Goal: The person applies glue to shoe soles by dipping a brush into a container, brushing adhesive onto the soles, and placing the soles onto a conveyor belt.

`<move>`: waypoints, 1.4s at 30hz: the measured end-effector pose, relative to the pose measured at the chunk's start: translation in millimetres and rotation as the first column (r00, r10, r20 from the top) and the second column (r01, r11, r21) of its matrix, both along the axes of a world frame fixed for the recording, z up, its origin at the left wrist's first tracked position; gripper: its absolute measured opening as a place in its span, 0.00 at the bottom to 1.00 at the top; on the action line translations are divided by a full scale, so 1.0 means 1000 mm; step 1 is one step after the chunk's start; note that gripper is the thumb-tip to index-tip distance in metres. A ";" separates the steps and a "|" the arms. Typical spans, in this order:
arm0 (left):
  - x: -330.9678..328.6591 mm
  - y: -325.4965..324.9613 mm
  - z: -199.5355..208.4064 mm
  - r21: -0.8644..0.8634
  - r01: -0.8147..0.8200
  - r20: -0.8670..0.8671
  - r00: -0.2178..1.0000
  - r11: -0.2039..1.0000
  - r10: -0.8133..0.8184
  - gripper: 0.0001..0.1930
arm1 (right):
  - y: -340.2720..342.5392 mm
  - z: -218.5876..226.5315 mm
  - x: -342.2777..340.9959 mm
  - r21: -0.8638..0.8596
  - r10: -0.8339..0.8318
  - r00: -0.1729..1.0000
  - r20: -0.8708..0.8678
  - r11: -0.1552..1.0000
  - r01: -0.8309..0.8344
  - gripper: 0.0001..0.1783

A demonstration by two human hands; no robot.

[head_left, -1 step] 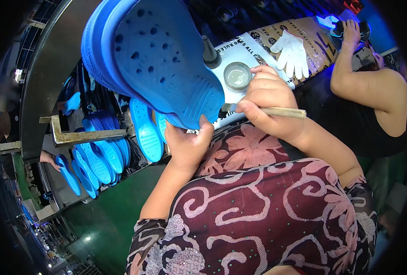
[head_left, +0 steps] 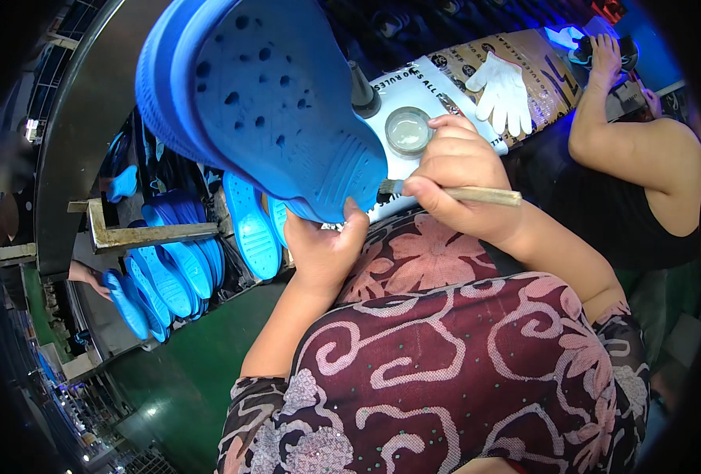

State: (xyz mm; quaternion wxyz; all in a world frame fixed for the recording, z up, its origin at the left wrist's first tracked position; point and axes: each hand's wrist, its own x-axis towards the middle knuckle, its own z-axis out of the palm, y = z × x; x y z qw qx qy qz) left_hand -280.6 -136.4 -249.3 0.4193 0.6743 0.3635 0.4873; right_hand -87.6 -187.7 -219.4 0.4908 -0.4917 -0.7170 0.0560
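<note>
My left hand (head_left: pixel 327 241) grips a large blue foam shoe sole (head_left: pixel 287 87) by its near end, thumb on top of it. Holes dot its broad far part, and ridges run across the narrower end. Layered edges show along its left side; I cannot tell whether it is one piece or several together. My right hand (head_left: pixel 461 174) is closed around a brush (head_left: pixel 481 195) with a flat wooden handle. The dark bristles are right at the sole's near right edge. Just beyond my right hand stands a small round jar (head_left: pixel 408 131) of pale, cloudy liquid.
White printed sheeting (head_left: pixel 402 87) lies under the jar, with a white glove (head_left: pixel 502 93) farther right. Blue soles (head_left: pixel 180 261) stand in rows at left beside a metal bracket (head_left: pixel 149 235). Another person's hand (head_left: pixel 90 278) is there; a co-worker's arm (head_left: pixel 638 150) is at right.
The brush has shifted slightly left. At far left, a blue sole by the other person's hand has moved against the row, and that hand now sits a little apart from it.
</note>
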 end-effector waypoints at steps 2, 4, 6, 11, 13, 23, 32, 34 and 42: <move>0.001 0.001 0.001 0.008 -0.007 0.002 1.000 1.000 0.007 0.18 | 0.000 -0.001 0.000 -0.005 0.013 1.000 -0.003 1.000 -0.013 0.12; 0.000 0.004 -0.001 0.140 0.006 -0.010 1.000 0.990 -0.004 0.15 | -0.002 -0.001 0.005 -0.002 -0.003 0.999 0.041 1.000 0.003 0.11; 0.001 0.005 -0.003 0.153 -0.007 0.009 1.000 0.988 0.006 0.14 | -0.003 0.001 0.007 -0.016 -0.002 1.000 0.022 1.000 0.003 0.11; 0.006 0.006 -0.003 0.149 -0.015 0.062 0.998 0.989 0.005 0.12 | 0.003 0.002 0.002 0.039 0.009 0.999 -0.053 0.999 -0.007 0.10; 0.005 0.008 -0.007 0.218 -0.007 0.019 1.000 0.976 0.003 0.12 | 0.003 0.001 -0.001 0.053 0.027 0.999 -0.046 0.998 -0.025 0.11; 0.000 0.007 -0.006 0.353 0.022 -0.049 0.999 0.935 -0.005 0.10 | 0.000 0.003 0.000 -0.018 0.036 0.991 -0.126 0.999 -0.039 0.13; -0.002 0.008 -0.006 0.319 0.021 -0.131 0.991 0.948 0.022 0.11 | -0.008 0.009 0.006 0.009 0.005 0.997 0.075 1.000 -0.005 0.09; 0.002 0.009 0.000 0.234 -0.050 0.018 0.999 0.971 0.047 0.12 | -0.010 0.012 0.012 -0.011 -0.004 0.998 0.070 1.000 0.005 0.10; -0.002 0.021 0.091 -0.315 0.353 0.291 0.919 0.881 -0.264 0.34 | -0.031 -0.011 0.055 0.056 -0.199 0.954 -0.223 0.975 0.216 0.13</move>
